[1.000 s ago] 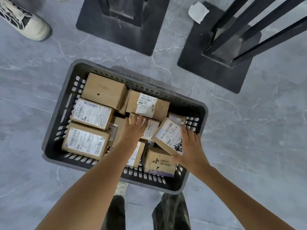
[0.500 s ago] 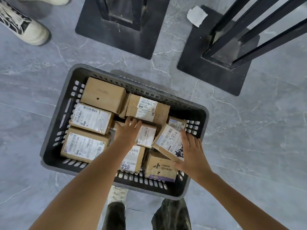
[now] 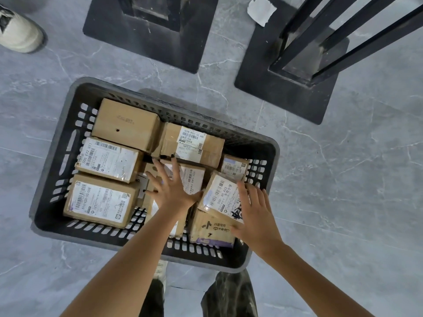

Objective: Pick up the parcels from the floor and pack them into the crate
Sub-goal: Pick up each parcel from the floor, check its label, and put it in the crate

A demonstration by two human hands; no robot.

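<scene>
A dark grey slotted crate [image 3: 57, 143] stands on the floor, filled with several brown cardboard parcels, most with white labels. My left hand [image 3: 170, 188] lies flat with spread fingers on a labelled parcel [image 3: 194, 177] in the crate's middle. My right hand [image 3: 256, 216] rests with fingers apart on the right edge of a tilted labelled parcel [image 3: 219, 195], which leans on a printed box [image 3: 210, 229] by the near wall. Neither hand grips anything. No parcel shows on the floor.
Two black square stand bases [image 3: 146, 35] [image 3: 286, 92] with metal posts sit just beyond the crate. A white paper scrap [image 3: 261, 10] lies on the right base. Another person's shoe [image 3: 18, 33] is at the top left. My legs [image 3: 229, 294] stand against the crate's near side.
My left hand has spread its fingers flat on the middle parcel. My right hand's fingers have loosened and spread on the tilted parcel, which has settled lower.
</scene>
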